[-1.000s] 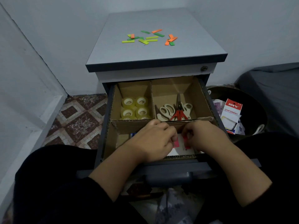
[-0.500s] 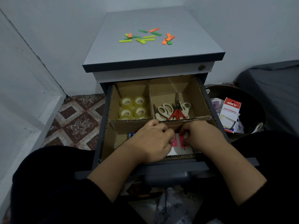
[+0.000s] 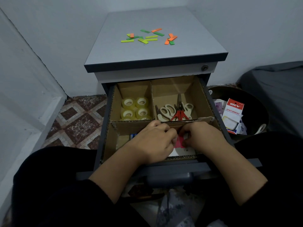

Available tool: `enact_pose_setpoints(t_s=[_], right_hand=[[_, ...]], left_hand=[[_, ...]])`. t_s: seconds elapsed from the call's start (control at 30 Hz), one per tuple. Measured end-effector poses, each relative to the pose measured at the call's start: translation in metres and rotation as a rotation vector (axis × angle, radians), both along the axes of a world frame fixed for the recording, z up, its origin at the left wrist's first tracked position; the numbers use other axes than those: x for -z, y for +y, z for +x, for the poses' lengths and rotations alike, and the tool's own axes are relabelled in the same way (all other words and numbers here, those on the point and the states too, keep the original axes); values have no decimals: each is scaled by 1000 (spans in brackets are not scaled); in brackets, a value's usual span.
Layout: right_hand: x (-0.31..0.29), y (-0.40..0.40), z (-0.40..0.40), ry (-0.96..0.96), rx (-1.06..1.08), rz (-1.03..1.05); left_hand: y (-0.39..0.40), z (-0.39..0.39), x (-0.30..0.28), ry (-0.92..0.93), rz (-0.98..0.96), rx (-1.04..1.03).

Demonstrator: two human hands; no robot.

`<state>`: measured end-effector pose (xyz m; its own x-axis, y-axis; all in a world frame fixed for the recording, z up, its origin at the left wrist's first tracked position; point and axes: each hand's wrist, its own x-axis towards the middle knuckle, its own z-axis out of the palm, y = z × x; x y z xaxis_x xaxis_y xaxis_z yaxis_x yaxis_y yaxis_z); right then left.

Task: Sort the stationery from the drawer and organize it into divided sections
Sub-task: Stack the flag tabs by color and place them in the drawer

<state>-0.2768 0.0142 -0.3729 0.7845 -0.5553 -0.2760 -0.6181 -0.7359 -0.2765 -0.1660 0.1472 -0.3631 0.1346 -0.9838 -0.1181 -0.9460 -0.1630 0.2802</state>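
Observation:
The open drawer [image 3: 105,128] holds a cardboard divider [image 3: 131,124]. Several clear tape rolls [image 3: 135,108] fill the back left section. Several scissors [image 3: 175,111], one with red handles, lie in the back right section. Both hands reach into the front section. My left hand [image 3: 154,141] and my right hand [image 3: 202,136] meet over pink sticky tabs [image 3: 178,142] on a white card [image 3: 183,151], fingers curled and pinching at them. A blue item [image 3: 133,136] peeks out left of my left hand.
Green, yellow and orange sticky strips [image 3: 148,37] are scattered on the cabinet top [image 3: 180,49]. A dark bin [image 3: 255,102] at the right holds a red and white stationery pack [image 3: 232,115]. White walls close in at the left, patterned tile floor [image 3: 77,122] below.
The view shifted slightly as my head moved. Both hands stay together in the front section, working at the pink tabs with small finger movements.

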Motion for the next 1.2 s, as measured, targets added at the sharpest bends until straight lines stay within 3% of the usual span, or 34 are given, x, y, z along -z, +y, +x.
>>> enact_pose_setpoints(t_s=[0.2,0.47,0.6,0.8,1.2], right_hand=[[0,1,1,4,8,-10],[-4,4,1,21,15,-2],[-10,-1,-3,77,118,-72],[-7,1,-8,179,165,-115],[-13,2,-8,152,231,-78]], left_hand=[[1,4,3,142,-83,-60],[7,11,1,204,-339,-167],[8,14,2,208,-404,-219],[7,17,6,238,-424,-269],[6,17,8,254,-401,-267]])
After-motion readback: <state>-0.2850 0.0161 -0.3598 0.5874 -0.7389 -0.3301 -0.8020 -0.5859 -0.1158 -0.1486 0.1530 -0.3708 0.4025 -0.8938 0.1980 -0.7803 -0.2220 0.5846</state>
